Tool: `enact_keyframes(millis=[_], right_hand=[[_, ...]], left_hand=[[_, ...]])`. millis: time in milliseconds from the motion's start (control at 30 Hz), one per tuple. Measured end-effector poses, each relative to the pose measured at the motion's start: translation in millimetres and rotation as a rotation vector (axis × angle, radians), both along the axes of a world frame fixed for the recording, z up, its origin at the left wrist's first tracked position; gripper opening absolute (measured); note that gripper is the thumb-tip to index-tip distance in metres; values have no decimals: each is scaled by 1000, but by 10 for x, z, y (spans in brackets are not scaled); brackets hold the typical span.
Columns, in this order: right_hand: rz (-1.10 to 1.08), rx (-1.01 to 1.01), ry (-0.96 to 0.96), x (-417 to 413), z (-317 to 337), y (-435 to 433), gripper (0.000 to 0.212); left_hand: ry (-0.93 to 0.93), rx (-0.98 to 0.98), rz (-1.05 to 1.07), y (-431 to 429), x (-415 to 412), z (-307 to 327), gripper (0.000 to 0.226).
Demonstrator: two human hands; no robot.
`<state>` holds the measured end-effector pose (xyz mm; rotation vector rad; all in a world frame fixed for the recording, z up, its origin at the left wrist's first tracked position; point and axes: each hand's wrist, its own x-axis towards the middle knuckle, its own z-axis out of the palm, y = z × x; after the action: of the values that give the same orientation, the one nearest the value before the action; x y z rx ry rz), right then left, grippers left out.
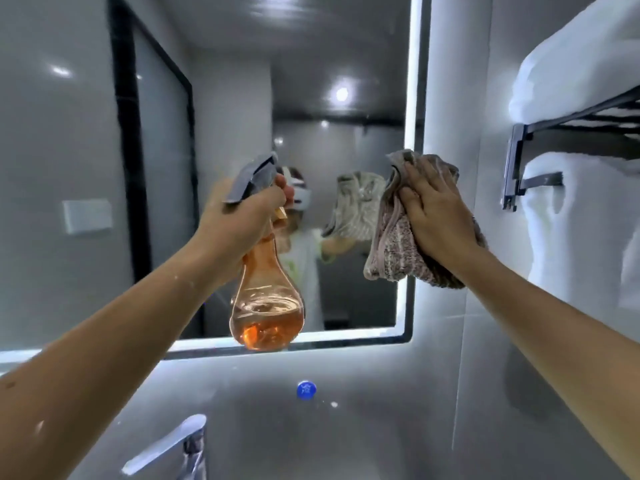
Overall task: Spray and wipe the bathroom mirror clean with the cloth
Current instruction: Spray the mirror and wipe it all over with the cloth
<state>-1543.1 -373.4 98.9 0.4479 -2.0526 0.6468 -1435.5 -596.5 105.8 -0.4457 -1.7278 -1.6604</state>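
The bathroom mirror [242, 81] with a lit edge fills the wall ahead. My left hand [242, 216] is raised in front of it, gripping the neck of an orange see-through spray bottle [266, 306] with a grey trigger head, its nozzle towards the glass. The bottle holds a little liquid at the bottom. My right hand [436, 209] presses a folded brown-grey cloth [394, 251] flat against the mirror near its right edge, at mid height. The cloth and a person's reflection show in the glass.
A dark metal towel rack [519, 168] with folded white towels [581, 57] juts from the right wall, close to my right arm. Below the mirror are a chrome tap [173, 445] and a round blue sticker [306, 390] on the grey wall.
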Motion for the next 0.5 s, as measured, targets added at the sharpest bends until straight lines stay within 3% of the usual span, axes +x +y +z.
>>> enact_keyframes(millis=[200,333,500], right_hand=[[-86,98,-140,577,-738,-215,47],[-124,30,-198,891,-989,-322,47],[-91,75,-201,1253,-1132,-482,48]], left_hand=[[-62,-62,40,-442,472,-629,18],[-84,-97,53,-692,705,-965,8],[-107,-131,93,-818,1017,-1178,18]])
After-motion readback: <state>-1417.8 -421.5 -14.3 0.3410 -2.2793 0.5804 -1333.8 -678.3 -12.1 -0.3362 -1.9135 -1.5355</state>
